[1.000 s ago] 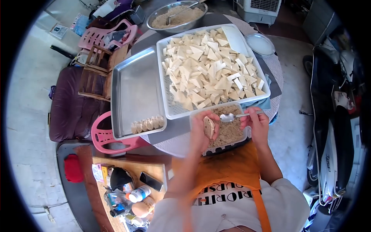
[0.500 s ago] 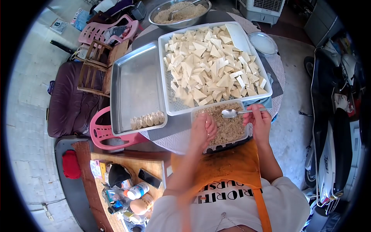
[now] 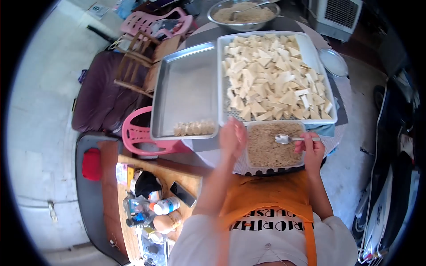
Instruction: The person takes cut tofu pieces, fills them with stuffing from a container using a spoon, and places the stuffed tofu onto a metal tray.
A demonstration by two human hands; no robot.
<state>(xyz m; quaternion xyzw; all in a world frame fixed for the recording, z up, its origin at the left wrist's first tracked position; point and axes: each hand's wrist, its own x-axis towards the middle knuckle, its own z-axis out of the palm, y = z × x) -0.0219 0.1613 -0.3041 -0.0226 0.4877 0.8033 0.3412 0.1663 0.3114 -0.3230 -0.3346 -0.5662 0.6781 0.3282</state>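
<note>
My left hand (image 3: pixel 233 137) is closed at the left edge of the filling container; what it holds, if anything, is hidden and blurred. A metal spoon (image 3: pixel 284 139) is pinched in my right hand (image 3: pixel 311 148), its bowl above the crumbly brown filling (image 3: pixel 271 153). Behind the container, a white perforated tray (image 3: pixel 220 84) holds many pale triangular pieces (image 3: pixel 266 77). On the left, a metal tray (image 3: pixel 186 84) carries a short row of shaped pieces (image 3: pixel 194 128) along its near edge.
A steel bowl (image 3: pixel 228 23) of light crumbly mix stands at the back of the round table. The plate (image 3: pixel 333 62) lies at the right. A pink chair (image 3: pixel 133 133) and a wooden side table (image 3: pixel 123 208) with bottles and a phone (image 3: pixel 183 194) are on the left.
The view has shifted, so the scene sits further right. My left hand has closed over the flat, filled piece seen earlier and moved left off the filling. My right hand still has the spoon.
</note>
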